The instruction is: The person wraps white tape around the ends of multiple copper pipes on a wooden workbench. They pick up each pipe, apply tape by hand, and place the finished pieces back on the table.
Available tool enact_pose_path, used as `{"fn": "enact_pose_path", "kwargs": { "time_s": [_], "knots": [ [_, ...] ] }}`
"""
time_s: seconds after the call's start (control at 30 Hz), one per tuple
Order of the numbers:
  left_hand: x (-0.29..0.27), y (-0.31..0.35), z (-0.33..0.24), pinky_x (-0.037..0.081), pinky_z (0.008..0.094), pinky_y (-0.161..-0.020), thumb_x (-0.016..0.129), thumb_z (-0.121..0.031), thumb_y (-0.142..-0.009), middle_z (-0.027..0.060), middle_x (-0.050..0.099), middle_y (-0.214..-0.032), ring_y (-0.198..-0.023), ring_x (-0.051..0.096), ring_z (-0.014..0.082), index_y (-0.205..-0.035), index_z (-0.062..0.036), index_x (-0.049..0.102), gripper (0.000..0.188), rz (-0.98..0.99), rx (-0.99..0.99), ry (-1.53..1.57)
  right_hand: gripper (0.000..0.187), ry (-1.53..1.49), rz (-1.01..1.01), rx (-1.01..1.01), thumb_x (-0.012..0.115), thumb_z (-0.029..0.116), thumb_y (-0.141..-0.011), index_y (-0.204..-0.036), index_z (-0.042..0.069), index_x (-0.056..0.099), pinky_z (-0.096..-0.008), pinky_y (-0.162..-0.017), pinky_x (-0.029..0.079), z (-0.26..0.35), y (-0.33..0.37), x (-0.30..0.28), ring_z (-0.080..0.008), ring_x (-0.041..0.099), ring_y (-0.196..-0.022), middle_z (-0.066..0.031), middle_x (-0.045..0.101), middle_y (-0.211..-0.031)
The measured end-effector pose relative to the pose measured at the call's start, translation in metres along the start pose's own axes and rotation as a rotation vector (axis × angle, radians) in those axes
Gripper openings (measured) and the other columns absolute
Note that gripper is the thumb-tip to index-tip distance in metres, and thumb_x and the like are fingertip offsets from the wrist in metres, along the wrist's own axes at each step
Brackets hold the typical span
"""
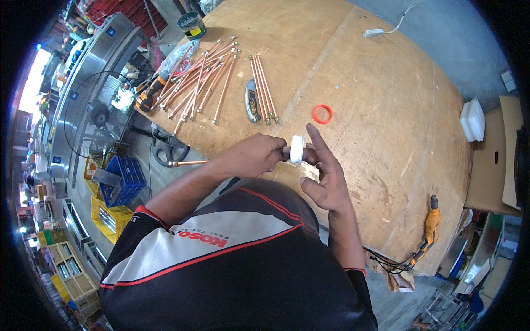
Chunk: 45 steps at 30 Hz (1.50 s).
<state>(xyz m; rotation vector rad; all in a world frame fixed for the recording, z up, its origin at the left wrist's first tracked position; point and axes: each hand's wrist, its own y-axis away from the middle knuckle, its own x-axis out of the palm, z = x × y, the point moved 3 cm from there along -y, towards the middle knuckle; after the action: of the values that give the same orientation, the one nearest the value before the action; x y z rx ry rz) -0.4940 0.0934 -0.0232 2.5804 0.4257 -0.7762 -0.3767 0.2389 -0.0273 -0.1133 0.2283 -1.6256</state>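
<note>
A narrow roll of white tape sits upright between my two hands, above the table's near edge. My right hand holds it by bent fingers at its right side, with the index finger stretched up and the thumb apart. My left hand is closed, its fingertips close to the roll's left side. A copper tube with a metal end fitting sticks out to the left from beneath my left wrist; its other end is hidden by the hand. On the table just beyond lies a red plastic ring.
Several copper tubes lie piled at the far left, beside an orange power tool. A utility knife lies along a smaller row of tubes. An orange drill rests near the right edge. A fan stands left of the table.
</note>
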Motion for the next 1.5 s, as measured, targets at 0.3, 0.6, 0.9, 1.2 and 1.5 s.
{"fn": "enact_pose_path", "kwargs": {
  "time_s": [0.3,0.6,0.9,1.2,1.5],
  "knots": [
    [-0.020,-0.003,0.012,0.044,0.0308,-0.055,0.051,-0.025,-0.102,0.0044,0.055,-0.062,-0.055,0.052,0.0131,-0.093,-0.0008,0.063,0.029,-0.193,-0.106,0.382,0.095,-0.009,0.137,0.157,0.066,0.016,-0.078,-0.157,0.005,0.014,-0.0412,-0.102,0.044,-0.021,0.012,0.024,-0.0241,0.067,-0.105,-0.0173,0.069,-0.109],
    [-0.016,0.006,-0.004,0.038,0.0253,-0.048,0.049,-0.030,-0.104,-0.0009,0.050,-0.062,-0.051,0.045,0.0081,-0.093,-0.0032,0.061,0.032,0.025,-0.079,0.546,0.049,-0.052,-0.109,0.155,0.058,0.008,-0.089,-0.132,0.002,0.035,-0.0366,-0.086,0.050,-0.034,0.014,0.007,-0.0224,0.065,-0.093,-0.0188,0.069,-0.102],
    [0.002,0.005,-0.009,0.049,0.0331,-0.059,0.055,-0.028,-0.101,0.0066,0.062,-0.067,-0.061,0.062,0.0157,-0.094,0.0009,0.063,0.031,0.140,0.103,0.328,0.066,-0.176,-0.157,0.102,0.054,0.029,-0.098,-0.151,0.000,0.027,-0.0366,-0.094,0.047,-0.014,-0.002,-0.004,-0.0206,0.064,-0.096,-0.0173,0.069,-0.105],
    [0.014,-0.009,0.026,0.049,0.0349,-0.059,0.054,-0.034,-0.100,0.0093,0.066,-0.066,-0.060,0.064,0.0193,-0.095,0.0009,0.068,0.038,0.012,-0.017,0.205,0.069,-0.197,0.035,0.161,0.056,0.029,-0.097,-0.152,-0.001,0.028,-0.0325,-0.096,0.042,0.008,-0.001,0.003,-0.0165,0.058,-0.099,-0.0122,0.068,-0.104],
    [-0.006,0.000,0.008,0.039,0.0263,-0.051,0.053,-0.027,-0.103,0.0008,0.053,-0.062,-0.055,0.049,0.0087,-0.100,-0.0041,0.055,0.023,0.004,-0.088,0.458,0.075,-0.264,-0.048,0.289,0.056,0.028,-0.093,-0.155,0.003,0.021,-0.0375,-0.096,0.046,-0.028,0.017,0.008,-0.0261,0.065,-0.106,-0.0194,0.069,-0.109]
  ]
}}
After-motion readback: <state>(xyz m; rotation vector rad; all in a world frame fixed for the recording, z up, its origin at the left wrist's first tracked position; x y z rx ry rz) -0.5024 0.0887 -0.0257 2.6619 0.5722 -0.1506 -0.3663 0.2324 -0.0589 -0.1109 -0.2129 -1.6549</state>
